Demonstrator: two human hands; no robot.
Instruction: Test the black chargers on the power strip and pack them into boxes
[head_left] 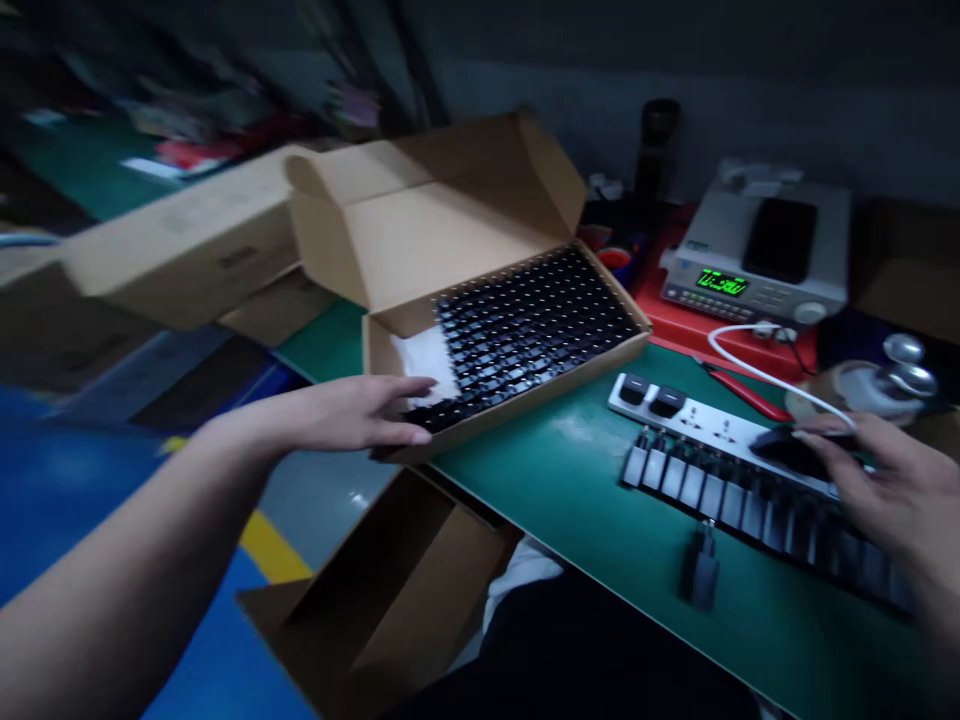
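Note:
My left hand (375,412) reaches over the near left corner of an open cardboard box (495,400). Its fingers are apart, close to the black power adapters (525,330) packed in rows with metal pins upward. White sheet material (424,365) lies beside those rows. At the right, my right hand (885,480) is closed around the end of a white cable (780,375), its fingers against a black adapter (791,450) on the white power strip (701,425). A row of adapters (712,490) lies along the strip; a single adapter (703,570) lies nearer me. Motion blurs the right hand.
A meter with a green display (757,250) stands on a red base (675,325), a dark phone (781,240) on top. Red-handled pliers (746,392) lie behind the strip. Closed cartons (187,235) stand left; an open carton (390,590) sits below the green table's edge.

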